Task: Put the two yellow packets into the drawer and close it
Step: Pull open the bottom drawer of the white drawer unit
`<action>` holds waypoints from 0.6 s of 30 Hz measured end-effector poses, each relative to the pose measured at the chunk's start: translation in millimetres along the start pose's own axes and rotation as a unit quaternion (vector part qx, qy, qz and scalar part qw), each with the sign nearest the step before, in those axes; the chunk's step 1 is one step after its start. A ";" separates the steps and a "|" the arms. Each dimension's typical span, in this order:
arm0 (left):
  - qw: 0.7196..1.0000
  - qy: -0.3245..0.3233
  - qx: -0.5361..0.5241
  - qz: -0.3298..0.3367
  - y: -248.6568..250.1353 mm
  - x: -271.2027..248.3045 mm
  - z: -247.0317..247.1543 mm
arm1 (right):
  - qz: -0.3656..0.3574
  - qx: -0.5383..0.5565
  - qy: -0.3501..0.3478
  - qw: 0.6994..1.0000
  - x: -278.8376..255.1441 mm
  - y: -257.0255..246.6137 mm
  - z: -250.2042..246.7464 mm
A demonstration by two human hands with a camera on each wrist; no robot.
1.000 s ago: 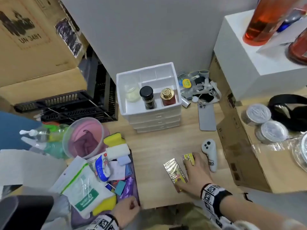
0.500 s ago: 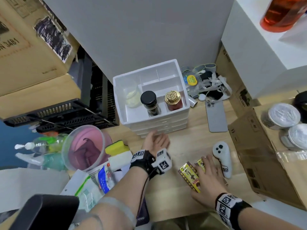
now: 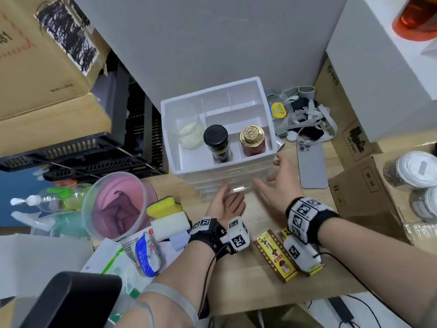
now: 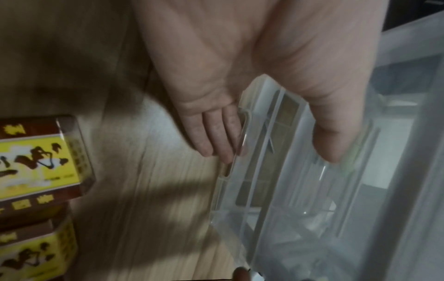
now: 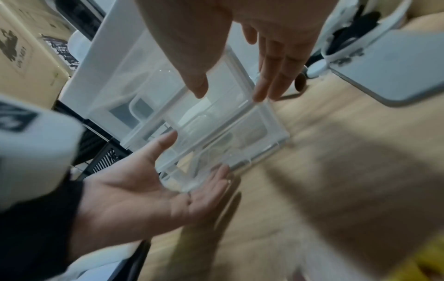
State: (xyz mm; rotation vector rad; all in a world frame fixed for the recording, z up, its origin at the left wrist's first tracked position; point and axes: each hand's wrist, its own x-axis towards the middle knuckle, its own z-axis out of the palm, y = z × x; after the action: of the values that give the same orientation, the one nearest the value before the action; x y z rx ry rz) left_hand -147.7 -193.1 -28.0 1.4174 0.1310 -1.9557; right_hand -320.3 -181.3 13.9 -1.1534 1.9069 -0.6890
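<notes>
Two yellow-and-brown packets lie side by side on the wooden table near its front edge: one (image 3: 275,255) (image 4: 36,161) in full view, the other (image 3: 315,269) (image 4: 33,252) partly under my right wrist. A white drawer unit (image 3: 236,84) stands at the back. Its clear lower drawer (image 3: 236,189) (image 4: 288,190) (image 5: 216,133) is pulled out a little. My left hand (image 3: 224,204) (image 4: 240,66) (image 5: 144,190) is palm up, with fingers under the drawer's front lip and thumb on top, pinching it. My right hand (image 3: 279,183) (image 5: 276,57) hovers with fingers spread at the drawer's right front corner, holding nothing.
A grey phone (image 3: 312,166) lies right of the unit, with a cardboard box (image 3: 359,192) beyond it. A clear tub with pink cloth (image 3: 115,204) and sponges (image 3: 165,205) crowd the left. Two jars (image 3: 217,143) stand in the unit's top tray.
My right hand has left the packets and moved up to the drawer unit. My left hand has taken hold of the drawer front, and the drawer has slid out slightly.
</notes>
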 end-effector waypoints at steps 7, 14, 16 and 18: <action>0.998 0.023 0.056 -0.035 1.2 7.3 -11.5 | -0.038 -0.012 0.012 0.999 23.2 -3.2 4.9; 0.995 0.027 0.070 -0.065 -4.8 0.7 -33.9 | -0.030 -0.009 0.013 0.999 26.6 -3.4 5.1; 0.993 0.030 0.088 -0.078 -8.4 -3.2 -38.8 | -0.028 -0.014 0.012 0.999 26.3 -4.2 4.9; 0.989 0.029 0.104 -0.098 -11.6 -7.7 -40.8 | -0.023 -0.010 0.011 1.000 25.6 -4.9 4.2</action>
State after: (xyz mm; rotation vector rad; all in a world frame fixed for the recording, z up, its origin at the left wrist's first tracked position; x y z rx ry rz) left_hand -121.0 -161.8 -41.0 1.6510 0.0963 -2.1386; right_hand -321.6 -206.7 6.6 -1.2103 1.9145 -0.7121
